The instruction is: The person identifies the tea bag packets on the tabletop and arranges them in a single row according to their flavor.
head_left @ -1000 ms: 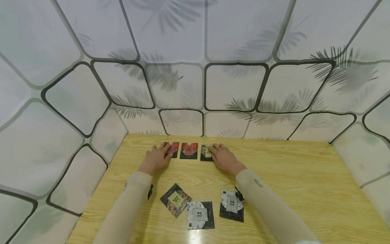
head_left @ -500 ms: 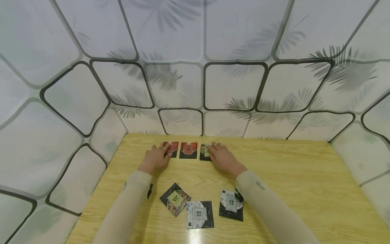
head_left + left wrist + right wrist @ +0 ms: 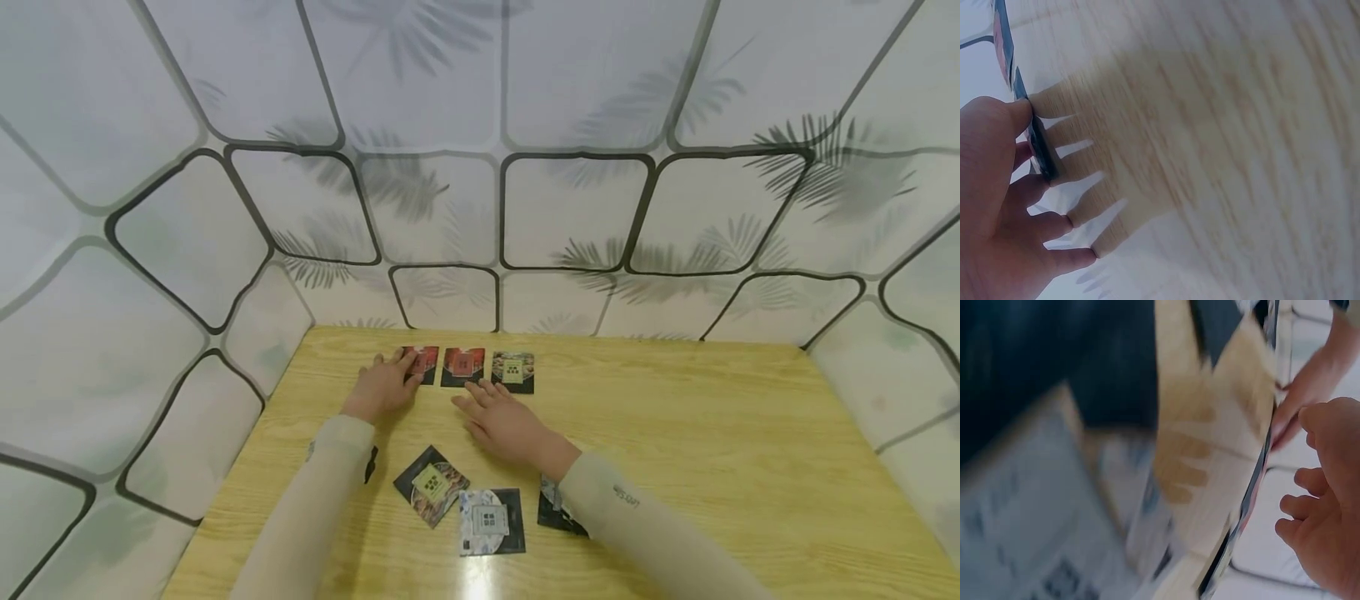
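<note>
My left hand (image 3: 383,388) rests on the leftmost red-and-black flat square packet (image 3: 429,365), covering its left part. In the left wrist view its fingers are spread, with the thumb (image 3: 1020,115) touching the packet (image 3: 1040,149). My right hand (image 3: 504,423) hovers over the table holding nothing, fingers extended towards the far row. A second red-and-black packet (image 3: 462,367) and a packet with a yellow-green label (image 3: 513,372) continue that row. Nearer lie another yellow-green-labelled packet (image 3: 431,486), turned askew, and a blue-white one (image 3: 491,522). My right sleeve partly hides another dark packet (image 3: 553,510).
The packets lie on a light wood-grain table (image 3: 712,442). A pale fabric wall (image 3: 573,217) with dark outlines and leaf prints rises along the table's back edge and sides.
My right hand has left the yellow-green-labelled packet in the far row and moved left and nearer, its sleeve now covering part of the right near packet. The left hand stays in place.
</note>
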